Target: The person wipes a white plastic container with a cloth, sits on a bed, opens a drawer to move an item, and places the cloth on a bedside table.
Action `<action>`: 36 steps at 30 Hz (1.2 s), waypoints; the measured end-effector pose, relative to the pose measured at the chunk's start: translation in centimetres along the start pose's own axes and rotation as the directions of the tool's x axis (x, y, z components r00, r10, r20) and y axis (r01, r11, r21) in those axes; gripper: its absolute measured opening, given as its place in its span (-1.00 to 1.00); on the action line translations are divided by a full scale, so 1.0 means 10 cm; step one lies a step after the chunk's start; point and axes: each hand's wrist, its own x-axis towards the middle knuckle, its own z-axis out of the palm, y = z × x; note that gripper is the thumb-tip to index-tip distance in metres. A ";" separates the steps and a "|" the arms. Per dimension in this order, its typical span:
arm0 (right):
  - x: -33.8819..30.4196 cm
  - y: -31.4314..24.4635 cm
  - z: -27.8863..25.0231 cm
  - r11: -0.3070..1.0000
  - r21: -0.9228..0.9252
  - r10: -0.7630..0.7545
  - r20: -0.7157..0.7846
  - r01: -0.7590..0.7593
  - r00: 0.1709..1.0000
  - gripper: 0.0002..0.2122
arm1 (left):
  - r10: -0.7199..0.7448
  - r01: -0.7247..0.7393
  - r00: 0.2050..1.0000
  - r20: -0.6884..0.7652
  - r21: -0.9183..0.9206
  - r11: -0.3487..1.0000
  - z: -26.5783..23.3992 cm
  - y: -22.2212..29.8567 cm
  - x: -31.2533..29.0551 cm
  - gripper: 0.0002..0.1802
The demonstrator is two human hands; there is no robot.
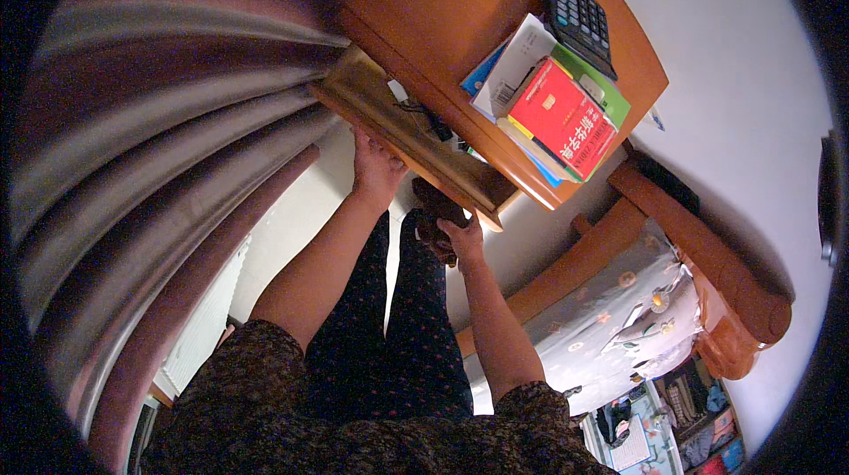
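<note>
A wooden drawer [416,134] is pulled out from under an orange-brown tabletop [424,6]. A dark cable [409,106] and small dark and white things lie inside it. My left hand [378,167] is closed on the drawer's front panel near its left end, fingers at the upper edge. Below the drawer's right end, my right hand [462,238] is closed around a dark brown thing [435,201] whose kind I cannot make out. That thing hangs between the drawer front and my legs, partly covered by the fingers.
A black calculator [579,19] and a pile of books topped by a red dictionary [562,117] sit on the tabletop. Striped curtains [177,121] hang at the left. A bed with a patterned white sheet [601,316] and wooden headboard [716,263] stands at the right.
</note>
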 end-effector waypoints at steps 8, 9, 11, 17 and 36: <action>0.02 0.01 -0.06 0.996 0.032 0.083 0.009 -0.084 0.996 -0.36 | -0.020 0.018 0.997 0.073 0.032 0.999 0.00 0.02 0.00 -0.21; 0.02 -0.01 -0.06 0.994 0.041 0.104 0.011 -0.104 0.995 -0.37 | -0.022 0.020 0.998 0.065 0.026 0.999 0.02 0.02 -0.02 -0.20; 0.01 -0.03 -0.07 0.999 0.034 -0.009 0.003 0.009 1.000 -0.39 | -0.034 0.033 0.999 0.032 0.033 0.999 0.05 0.04 -0.04 -0.19; -0.03 -0.17 -0.08 0.999 0.021 -0.041 -0.001 0.041 0.999 -0.44 | -0.071 0.071 0.997 0.019 0.009 0.997 0.11 0.07 -0.06 -0.18; 0.25 -0.90 -0.33 0.923 -0.167 -0.360 -0.069 0.345 0.930 -0.39 | -0.196 0.160 0.965 0.175 0.202 0.966 0.62 0.12 0.28 0.11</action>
